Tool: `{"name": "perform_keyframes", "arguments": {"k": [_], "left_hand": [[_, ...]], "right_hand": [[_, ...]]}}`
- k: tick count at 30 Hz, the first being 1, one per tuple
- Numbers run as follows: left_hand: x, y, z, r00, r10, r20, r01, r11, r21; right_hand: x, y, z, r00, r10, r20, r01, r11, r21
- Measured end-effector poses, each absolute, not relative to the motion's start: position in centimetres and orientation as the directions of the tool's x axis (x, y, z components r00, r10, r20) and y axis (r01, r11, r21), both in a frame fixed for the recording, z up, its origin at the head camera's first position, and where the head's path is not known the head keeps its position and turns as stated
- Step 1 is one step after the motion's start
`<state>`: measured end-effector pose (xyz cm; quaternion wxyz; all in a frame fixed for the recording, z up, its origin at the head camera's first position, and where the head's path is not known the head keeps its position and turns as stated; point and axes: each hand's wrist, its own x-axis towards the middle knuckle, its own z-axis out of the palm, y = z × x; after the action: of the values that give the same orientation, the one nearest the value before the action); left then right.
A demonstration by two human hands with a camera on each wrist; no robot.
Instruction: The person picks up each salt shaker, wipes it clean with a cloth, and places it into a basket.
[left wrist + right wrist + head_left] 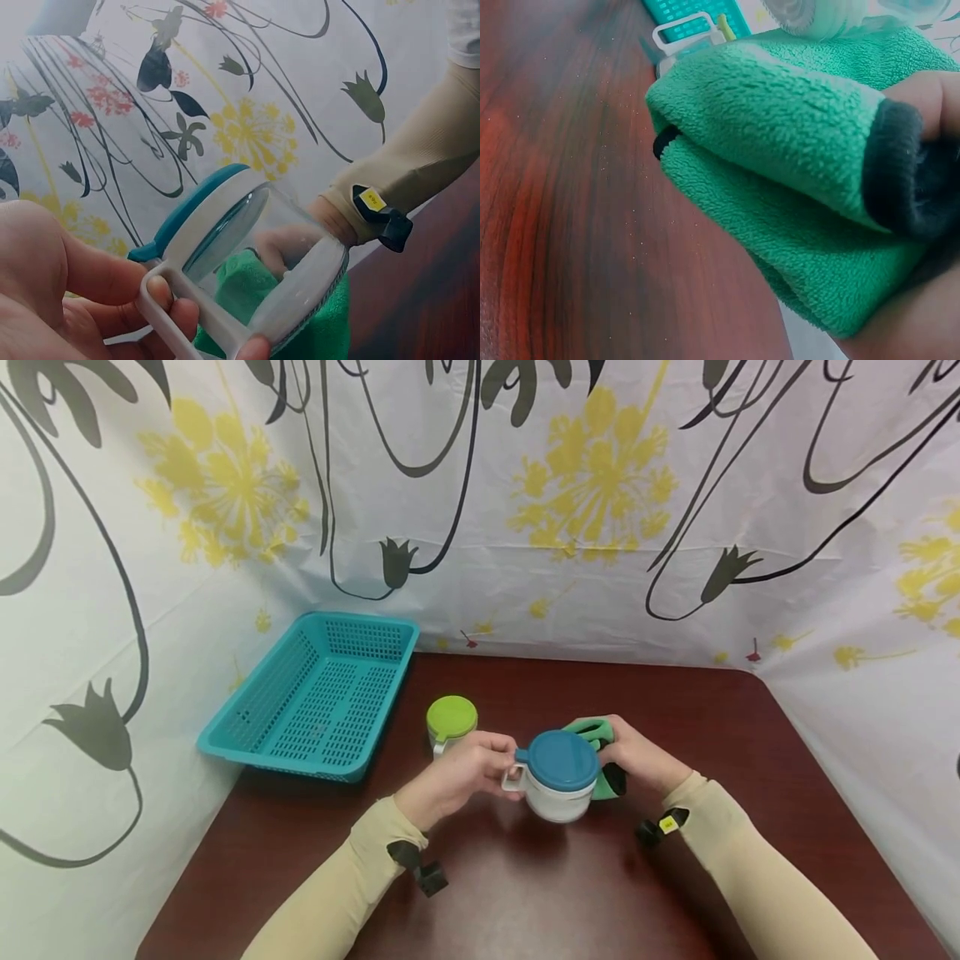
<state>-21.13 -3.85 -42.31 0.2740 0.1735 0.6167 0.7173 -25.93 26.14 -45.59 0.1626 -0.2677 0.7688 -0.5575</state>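
Note:
My left hand (pixel 468 772) grips the white handle of a clear glass jar (pixel 270 247) with a blue lid (pixel 562 760), raised over the table and tilted. A folded green cloth (pixel 772 142) with dark edging is held in my right hand (pixel 637 756). The cloth lies against the far right side of the jar, its fingers partly hidden behind cloth and jar. Just beyond my left hand stands a second jar with a lime green lid (pixel 452 717), its handle showing in the right wrist view.
A turquoise plastic basket (pixel 390 710) with slotted walls sits at the table's back left. The dark red-brown table (pixel 480 893) spreads out in front. A white sheet with flower prints (pixel 480 568) hangs behind and along both sides.

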Motion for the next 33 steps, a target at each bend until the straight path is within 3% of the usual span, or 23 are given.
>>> {"name": "perform_keyframes", "arguments": {"k": [10, 19, 33], "left_hand": [[-21.5, -3.7, -42.6, -0.816, 0.550, -0.176, -0.264, -0.085, 0.961], [-21.8, -3.8, -43.1, -0.810, 0.561, -0.169, -0.256, -0.079, 0.963], [-21.6, -4.0, -43.3, -0.787, 0.598, -0.149, -0.248, -0.086, 0.965]], "right_hand": [[-25.8, 26.2, -46.1, -0.819, -0.573, 0.031, -0.189, 0.218, -0.957], [-25.8, 26.2, -46.4, -0.811, -0.583, 0.048, -0.198, 0.196, -0.961], [-26.1, 26.0, -44.9, -0.739, -0.661, 0.133, -0.238, 0.071, -0.969]]}}
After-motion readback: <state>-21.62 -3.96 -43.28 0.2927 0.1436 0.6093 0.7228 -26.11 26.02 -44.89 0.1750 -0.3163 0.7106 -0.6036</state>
